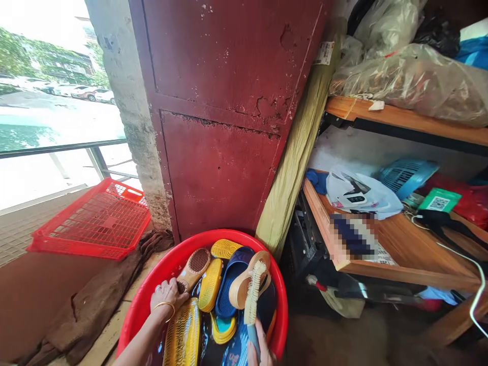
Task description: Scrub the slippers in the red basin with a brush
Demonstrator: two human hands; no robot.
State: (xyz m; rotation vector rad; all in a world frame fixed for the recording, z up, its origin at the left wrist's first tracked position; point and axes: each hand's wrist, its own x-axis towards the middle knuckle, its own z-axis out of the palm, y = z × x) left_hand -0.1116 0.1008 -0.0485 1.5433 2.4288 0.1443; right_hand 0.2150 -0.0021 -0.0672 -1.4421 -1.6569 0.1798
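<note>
A red tub (281,305) holds dark water with several sandals in it. Near its left side my left hand (166,296), with a ring and a gold bracelet, has its fingers closed round the heel end of a tan sandal (192,268) whose brown patterned sole faces up. My right hand (261,348), at the bottom right of the tub, grips the grey handle of a brush (253,292); its pale bristles point upward in front of a tan sandal (238,290). Yellow soles (210,285) and a blue sandal (229,284) lie between my hands.
Behind the tub stands a dark red door (221,173). A red plastic basket (102,223) rests at the left beside brown cloth. On the right, wooden shelves (412,274) hold bags, a blue fan and a green QR sign. A rolled yellowish sheet (293,168) leans by the door.
</note>
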